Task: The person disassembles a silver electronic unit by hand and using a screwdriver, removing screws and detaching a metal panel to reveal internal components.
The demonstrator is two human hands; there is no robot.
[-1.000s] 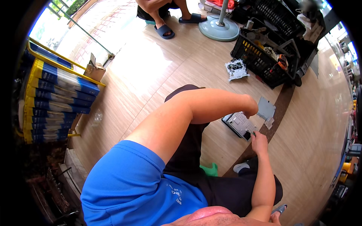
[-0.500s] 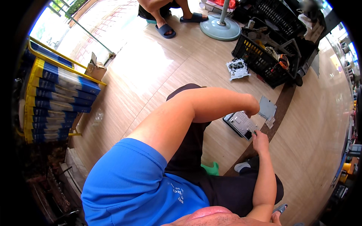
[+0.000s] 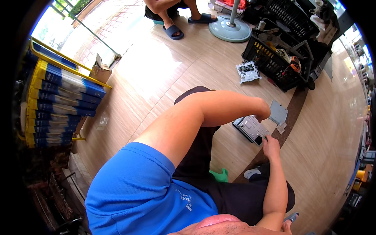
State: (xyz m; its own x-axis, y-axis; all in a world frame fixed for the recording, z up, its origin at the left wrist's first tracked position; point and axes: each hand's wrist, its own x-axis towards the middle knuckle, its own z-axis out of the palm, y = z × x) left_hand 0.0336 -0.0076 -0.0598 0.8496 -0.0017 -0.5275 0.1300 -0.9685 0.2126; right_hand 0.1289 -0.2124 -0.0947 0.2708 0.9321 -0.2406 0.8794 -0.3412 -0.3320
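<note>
A flat rectangular device (image 3: 250, 126) with a pale, marked top and a dark edge lies on the floor in front of me. Over its far right side bends my left hand (image 3: 263, 111), fingers curled down and closed; whatever they hold is hidden. My right hand (image 3: 271, 147) is closed in a pinch at the near right corner of the device, around a small thin dark piece whose tip points at the device. A grey metal plate (image 3: 278, 112) lies flat just beyond the left hand. Next to it is a small pale piece (image 3: 281, 127).
A white frame-like part (image 3: 248, 72) lies farther off, beside a black crate (image 3: 270, 58) of cables and parts. A round grey stand base (image 3: 229, 28) and a seated person's slippered feet (image 3: 173, 32) are at the back. A yellow rack (image 3: 70, 64) of blue packages stands left.
The whole view has shifted very slightly. Both hands stay at the device in nearly the same pose.
</note>
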